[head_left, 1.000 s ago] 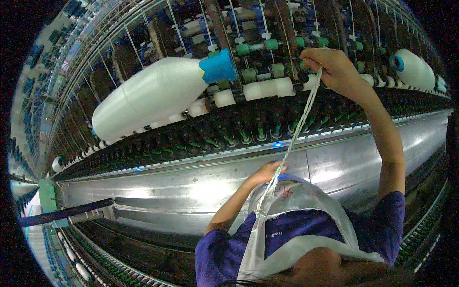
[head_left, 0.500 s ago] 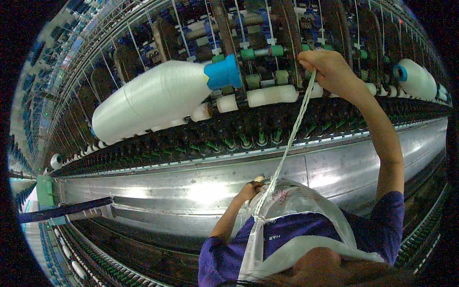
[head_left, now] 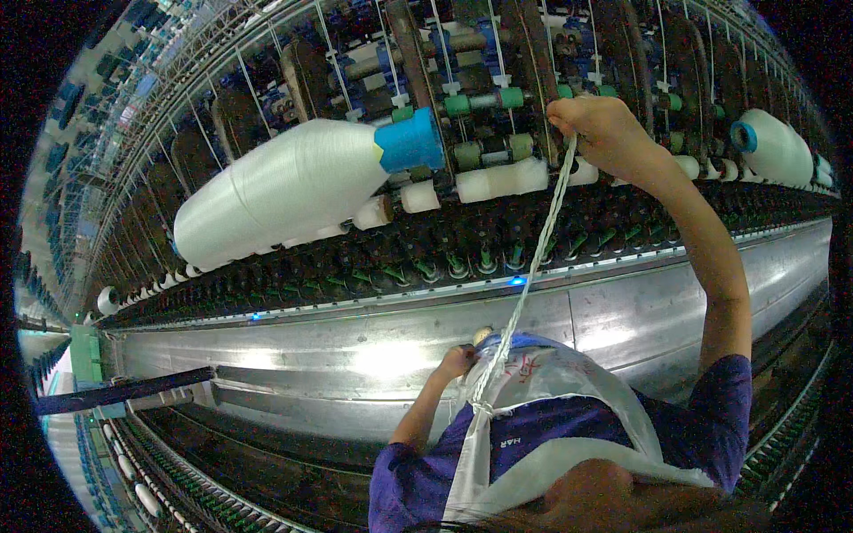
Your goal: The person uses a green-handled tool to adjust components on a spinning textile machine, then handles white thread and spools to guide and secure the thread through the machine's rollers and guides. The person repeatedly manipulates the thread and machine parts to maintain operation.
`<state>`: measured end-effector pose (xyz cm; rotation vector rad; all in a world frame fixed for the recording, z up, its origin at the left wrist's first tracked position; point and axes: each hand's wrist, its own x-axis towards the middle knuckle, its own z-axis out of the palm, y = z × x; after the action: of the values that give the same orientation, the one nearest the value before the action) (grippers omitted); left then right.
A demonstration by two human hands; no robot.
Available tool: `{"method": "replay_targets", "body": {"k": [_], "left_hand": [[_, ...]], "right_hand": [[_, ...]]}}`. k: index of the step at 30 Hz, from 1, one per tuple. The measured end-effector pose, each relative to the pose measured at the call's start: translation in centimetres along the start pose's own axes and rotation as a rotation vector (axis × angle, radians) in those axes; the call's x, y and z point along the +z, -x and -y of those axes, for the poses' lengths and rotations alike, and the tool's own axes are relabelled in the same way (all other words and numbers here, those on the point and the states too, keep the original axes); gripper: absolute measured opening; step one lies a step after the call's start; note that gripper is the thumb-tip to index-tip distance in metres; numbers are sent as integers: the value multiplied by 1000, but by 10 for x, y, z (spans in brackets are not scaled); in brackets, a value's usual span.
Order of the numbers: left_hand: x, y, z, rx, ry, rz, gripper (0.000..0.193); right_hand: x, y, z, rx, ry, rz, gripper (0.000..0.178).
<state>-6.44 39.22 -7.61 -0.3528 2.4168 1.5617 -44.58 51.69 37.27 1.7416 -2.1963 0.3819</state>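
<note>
Head view: right hand raised to the spinning frame's upper rollers, fingers pinched together on the top end of a white twisted strand. The strand runs down, taut, to the white apron pouch at the person's chest. Left hand sits at the pouch mouth, fingers curled against its edge; whether it grips anything cannot be told. Over the last second the right hand has stayed high at the rollers, while the left has drawn in from the strand's lower end to the pouch rim. Judgement: the strand is being held at the roller line, left hand tending its lower end. A large white roving bobbin with a blue tip hangs left of the raised hand, untouched.
</note>
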Motion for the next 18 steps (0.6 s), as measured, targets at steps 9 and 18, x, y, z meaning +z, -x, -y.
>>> {"method": "replay_targets", "body": {"k": [9,18], "left_hand": [[10,2,4,-59,127,-93,23],[-28,7,-81,-73,18,66,24]], "right_hand": [[-3,-2,0,-1,3,-17,24],[7,-7,3,-28,16,-106,7]]}}
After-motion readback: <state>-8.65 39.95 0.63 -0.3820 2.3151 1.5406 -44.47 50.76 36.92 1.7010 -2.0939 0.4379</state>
